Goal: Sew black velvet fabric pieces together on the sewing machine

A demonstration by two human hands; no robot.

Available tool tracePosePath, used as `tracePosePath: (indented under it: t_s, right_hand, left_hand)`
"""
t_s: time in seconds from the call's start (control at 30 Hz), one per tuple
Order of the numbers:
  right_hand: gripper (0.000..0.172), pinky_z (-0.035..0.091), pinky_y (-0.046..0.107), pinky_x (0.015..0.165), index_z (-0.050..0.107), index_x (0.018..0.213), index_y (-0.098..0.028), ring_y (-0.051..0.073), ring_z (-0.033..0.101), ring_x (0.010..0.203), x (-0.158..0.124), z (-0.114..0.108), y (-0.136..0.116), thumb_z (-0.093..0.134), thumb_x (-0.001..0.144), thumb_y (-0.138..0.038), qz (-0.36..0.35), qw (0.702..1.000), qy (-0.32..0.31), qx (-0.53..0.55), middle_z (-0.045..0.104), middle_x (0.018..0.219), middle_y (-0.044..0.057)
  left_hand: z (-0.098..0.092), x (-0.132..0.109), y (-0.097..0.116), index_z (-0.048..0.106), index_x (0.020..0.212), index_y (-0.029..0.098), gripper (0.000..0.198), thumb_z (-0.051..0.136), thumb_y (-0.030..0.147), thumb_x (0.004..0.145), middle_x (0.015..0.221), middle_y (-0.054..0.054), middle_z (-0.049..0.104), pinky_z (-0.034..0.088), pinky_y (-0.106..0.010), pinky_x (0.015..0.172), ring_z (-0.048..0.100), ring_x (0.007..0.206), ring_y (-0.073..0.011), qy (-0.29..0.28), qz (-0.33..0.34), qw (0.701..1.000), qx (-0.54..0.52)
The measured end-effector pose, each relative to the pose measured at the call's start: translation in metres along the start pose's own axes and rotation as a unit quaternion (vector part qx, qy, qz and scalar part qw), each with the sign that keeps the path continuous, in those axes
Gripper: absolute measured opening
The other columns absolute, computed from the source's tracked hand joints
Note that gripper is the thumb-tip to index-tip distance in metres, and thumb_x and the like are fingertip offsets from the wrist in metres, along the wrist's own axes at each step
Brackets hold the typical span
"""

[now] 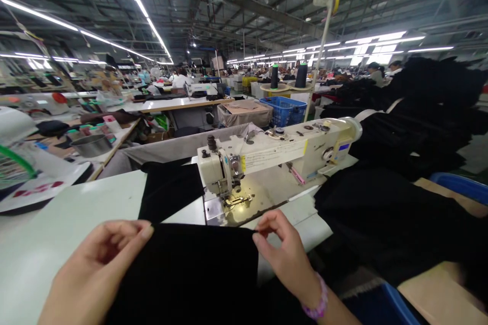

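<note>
A black fabric piece (198,269) lies stretched in front of me on the pale table (72,213). My left hand (95,269) pinches its upper left corner. My right hand (284,251), with a bead bracelet at the wrist, pinches the upper right corner. Both hands are closed on the cloth's edge. Just beyond stands a cream sewing machine (274,155), its presser foot (237,199) lit over the needle plate. Another black fabric piece (170,188) lies to the left of the machine head.
A big heap of black fabric (400,188) fills the right side. Two dark thread cones (287,76) stand on a rack behind the machine, near a blue basket (285,109). A metal bowl (90,144) sits on the left bench. Other workers sit far back.
</note>
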State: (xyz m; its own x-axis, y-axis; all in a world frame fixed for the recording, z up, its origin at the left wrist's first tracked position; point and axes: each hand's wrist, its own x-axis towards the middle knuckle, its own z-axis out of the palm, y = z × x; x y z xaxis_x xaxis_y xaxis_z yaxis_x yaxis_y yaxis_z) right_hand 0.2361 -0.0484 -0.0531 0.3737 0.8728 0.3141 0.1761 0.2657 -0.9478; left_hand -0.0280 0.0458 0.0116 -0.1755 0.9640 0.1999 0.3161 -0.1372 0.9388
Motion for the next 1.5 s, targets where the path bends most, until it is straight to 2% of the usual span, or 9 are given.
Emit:
tracePosePath:
  t_s: [0.2,0.33,0.43,0.67,1.17,1.3,1.37,1.43,1.5]
  right_hand:
    - [0.024,0.052,0.022,0.067,0.064,0.083,-0.023,0.015,0.068,0.068,-0.047,0.004,0.023,0.05,0.076,-0.004,-0.165,0.953,-0.222,-0.124,0.07,0.074,0.0]
    - [0.029,0.055,0.022,0.068,0.066,0.091,-0.023,0.017,0.072,0.071,-0.059,0.002,0.055,0.052,0.076,-0.003,-0.187,0.943,-0.227,-0.153,0.074,0.079,0.002]
    - [0.031,0.056,0.024,0.07,0.065,0.096,-0.023,0.018,0.073,0.074,-0.059,-0.005,0.065,0.052,0.078,-0.002,-0.205,0.933,-0.232,-0.184,0.076,0.084,0.003]
    - [0.025,0.05,0.028,0.06,0.061,0.088,-0.022,0.018,0.064,0.065,-0.049,-0.009,0.056,0.048,0.081,-0.002,-0.294,0.89,-0.214,-0.276,0.07,0.074,0.003]
    - [0.027,0.055,0.035,0.079,0.06,0.092,-0.018,0.022,0.064,0.087,-0.038,0.0,0.059,0.047,0.079,0.002,-0.333,0.888,-0.185,-0.259,0.068,0.089,0.007]
    - [0.03,0.056,0.037,0.083,0.062,0.097,-0.017,0.023,0.064,0.092,-0.037,-0.004,0.058,0.047,0.079,0.001,-0.345,0.875,-0.209,-0.269,0.07,0.094,0.009]
    - [0.031,0.057,0.037,0.084,0.063,0.099,-0.017,0.024,0.064,0.093,-0.036,-0.005,0.058,0.047,0.078,0.0,-0.342,0.876,-0.212,-0.266,0.071,0.095,0.009]
    - [0.032,0.057,0.037,0.084,0.063,0.099,-0.017,0.024,0.065,0.093,-0.035,-0.004,0.057,0.047,0.077,0.0,-0.337,0.879,-0.21,-0.266,0.071,0.095,0.01]
    - [0.032,0.058,0.038,0.086,0.063,0.101,-0.017,0.024,0.065,0.094,-0.031,-0.001,0.056,0.048,0.078,-0.001,-0.323,0.882,-0.211,-0.269,0.071,0.097,0.01]
  left_hand:
    - [0.059,0.055,0.001,0.053,0.067,0.023,0.011,0.061,0.03,0.069,0.061,0.004,0.055,0.041,-0.029,0.06,0.053,0.061,-0.017,-0.288,0.147,0.926,0.197]
    - [0.112,0.05,-0.038,0.048,0.063,0.023,0.013,0.06,0.018,0.068,0.06,0.004,0.053,0.039,-0.028,0.061,0.051,0.06,-0.0157,-0.313,0.15,0.916,0.199]
    - [0.126,0.041,-0.057,0.046,0.064,0.024,0.016,0.058,0.016,0.071,0.064,0.003,0.054,0.039,-0.028,0.063,0.052,0.064,-0.0166,-0.302,0.155,0.921,0.19]
    - [0.127,0.046,-0.066,0.05,0.067,0.023,0.014,0.056,0.012,0.072,0.067,0.003,0.057,0.043,-0.027,0.066,0.055,0.066,-0.0159,-0.293,0.141,0.927,0.184]
    - [0.143,0.066,-0.064,0.056,0.078,0.019,0.011,0.062,0.009,0.075,0.074,-0.001,0.065,0.049,-0.03,0.066,0.063,0.069,-0.0191,-0.249,0.131,0.923,0.262]
    - [0.12,0.022,-0.047,0.061,0.099,0.014,0.019,0.066,0.016,0.081,0.107,-0.014,0.065,0.047,-0.049,0.095,0.059,0.106,-0.0323,-0.21,0.187,0.916,0.285]
    - [0.103,-0.016,-0.045,0.063,0.099,0.019,0.012,0.062,0.019,0.087,0.105,-0.01,0.066,0.05,-0.046,0.093,0.061,0.103,-0.0288,-0.261,0.236,0.895,0.276]
    - [0.085,-0.051,-0.052,0.065,0.097,0.022,0.018,0.05,0.013,0.092,0.098,-0.006,0.069,0.057,-0.035,0.081,0.064,0.091,-0.0219,-0.364,0.341,0.833,0.241]
    - [0.073,-0.073,-0.065,0.064,0.112,0.02,0.029,0.048,0.01,0.09,0.108,-0.008,0.071,0.059,-0.032,0.083,0.066,0.1,-0.0229,-0.37,0.448,0.782,0.226]
